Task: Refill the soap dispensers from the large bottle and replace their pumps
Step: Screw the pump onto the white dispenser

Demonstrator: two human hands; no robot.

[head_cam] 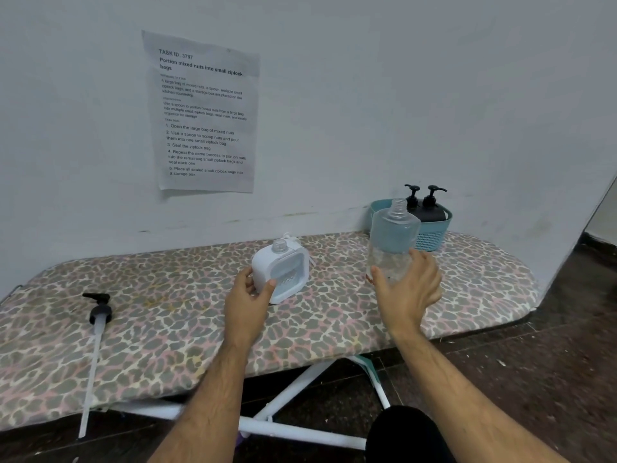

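Note:
A white square soap dispenser (283, 272) with an open neck stands mid-board, its white pump partly visible behind it. My left hand (248, 297) grips its lower left side. A large clear bottle (394, 240), uncapped and upright, holds a little liquid at the bottom; my right hand (409, 289) wraps around its base. A black pump with a long white tube (96, 324) lies at the left of the board. Two black pump dispensers (427, 207) sit in a teal basket (432, 235) behind the large bottle.
The work surface is an ironing board with a leopard-print cover (167, 329); its rounded end is at the right and white legs (300, 385) show below. A printed sheet (203, 111) hangs on the wall. Dark floor lies to the right.

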